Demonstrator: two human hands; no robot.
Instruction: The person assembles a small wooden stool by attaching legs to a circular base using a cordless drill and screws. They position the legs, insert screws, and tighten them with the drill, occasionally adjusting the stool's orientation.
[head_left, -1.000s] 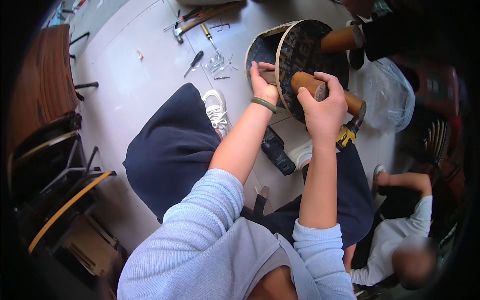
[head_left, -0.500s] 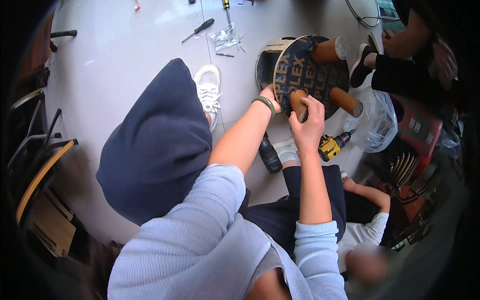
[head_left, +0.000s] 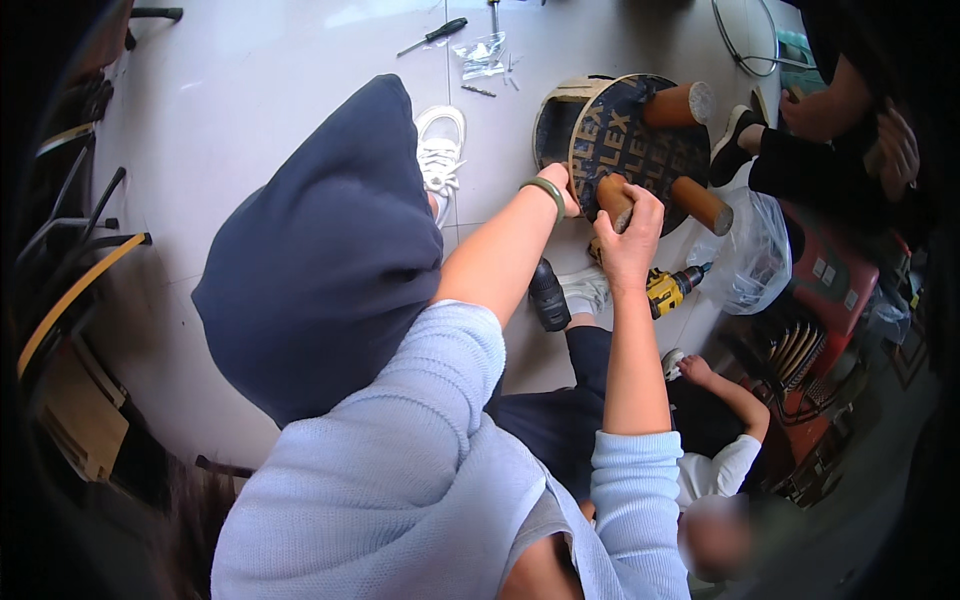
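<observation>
Tiled floor [head_left: 320,70], right hand [head_left: 632,243] gripping cylindrical wooden leg [head_left: 613,197], left hand [head_left: 564,183] at round board [head_left: 642,150]; grip unclear

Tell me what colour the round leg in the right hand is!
The leg in the right hand is orange-brown, seen best in the head view.

L head cam, wide fisheye, facing down, fingers [head_left: 649,206] mid-dist.

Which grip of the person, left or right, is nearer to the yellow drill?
Right. The right grip is on a wooden leg, just above and left of the yellow drill in the picture; the left grip is farther up-left, at the edge of the round board.
</observation>
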